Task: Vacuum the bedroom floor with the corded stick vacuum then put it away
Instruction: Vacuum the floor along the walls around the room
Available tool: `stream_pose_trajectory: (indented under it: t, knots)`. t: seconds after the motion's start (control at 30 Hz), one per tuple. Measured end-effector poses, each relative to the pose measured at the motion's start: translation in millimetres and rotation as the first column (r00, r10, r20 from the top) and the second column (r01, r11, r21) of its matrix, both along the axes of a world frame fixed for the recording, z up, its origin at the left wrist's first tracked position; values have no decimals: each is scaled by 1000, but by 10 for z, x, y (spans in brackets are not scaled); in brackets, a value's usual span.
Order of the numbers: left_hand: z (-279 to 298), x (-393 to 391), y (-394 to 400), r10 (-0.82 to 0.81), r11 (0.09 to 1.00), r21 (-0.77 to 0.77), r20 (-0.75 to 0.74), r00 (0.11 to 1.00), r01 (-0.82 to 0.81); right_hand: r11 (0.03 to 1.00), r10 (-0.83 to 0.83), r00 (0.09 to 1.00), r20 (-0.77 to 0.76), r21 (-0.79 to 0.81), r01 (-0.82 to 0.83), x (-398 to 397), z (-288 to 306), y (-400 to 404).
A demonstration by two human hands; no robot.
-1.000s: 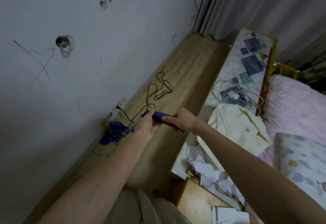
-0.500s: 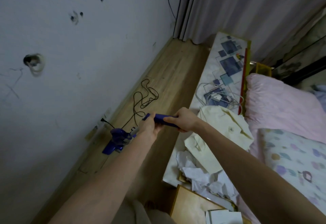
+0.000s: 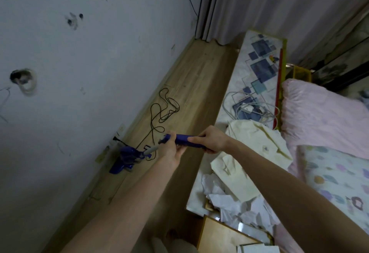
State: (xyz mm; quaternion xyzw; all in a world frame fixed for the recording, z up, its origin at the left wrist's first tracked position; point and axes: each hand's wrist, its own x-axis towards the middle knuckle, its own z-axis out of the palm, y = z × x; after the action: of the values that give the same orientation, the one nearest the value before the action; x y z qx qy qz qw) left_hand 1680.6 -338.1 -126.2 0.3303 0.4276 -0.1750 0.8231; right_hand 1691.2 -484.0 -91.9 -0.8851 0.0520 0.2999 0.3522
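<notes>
I hold the purple stick vacuum's handle [image 3: 182, 140] with both hands. My right hand [image 3: 212, 141] grips its rear end. My left hand [image 3: 170, 153] is wrapped round the front of the handle, just above the silver tube [image 3: 151, 150]. The tube runs down to the purple floor head [image 3: 125, 158], which sits on the wooden floor [image 3: 199, 85] against the wall. The black power cord [image 3: 163, 109] lies in loose loops on the floor beyond the head, and its plug [image 3: 115, 138] is in a low wall socket.
A grey wall runs along the left. A low bench [image 3: 249, 57] with a patterned top borders the floor strip on the right, carrying white cables [image 3: 247, 109], a cream shirt [image 3: 245, 153] and crumpled paper [image 3: 229, 199]. A bed with pink bedding [image 3: 319, 117] lies further right; a curtain [image 3: 259, 3] hangs at the far end.
The view has swung left and down a little. Both hands keep hold of the handle, and the floor head stays by the wall near the socket.
</notes>
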Motion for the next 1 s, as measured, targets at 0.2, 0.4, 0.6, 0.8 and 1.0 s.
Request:
stream_pose_trajectory:
  t: [0.2, 0.4, 0.6, 0.8, 1.0]
  knots:
    - [45, 55, -168, 11, 997, -76, 16, 1000, -10, 1000, 13, 1000, 1, 6, -13, 106, 213, -170]
    - [-22, 65, 37, 12, 999, -46, 25, 1000, -11, 998, 54, 998, -17, 41, -53, 127, 93, 33]
    - [-75, 131, 286, 16, 1000, 15, 23, 1000, -16, 983, 184, 967, -178, 42, -180, 208, 42, 328]
    - [-63, -21, 172, 22, 999, 26, -2, 1000, -22, 983, 153, 950, -271, -60, -175, 165, 25, 335]
    - [-7, -167, 129, 85, 995, -54, -13, 996, -85, 976, 210, 977, -43, -47, -212, 26, 94, 201]
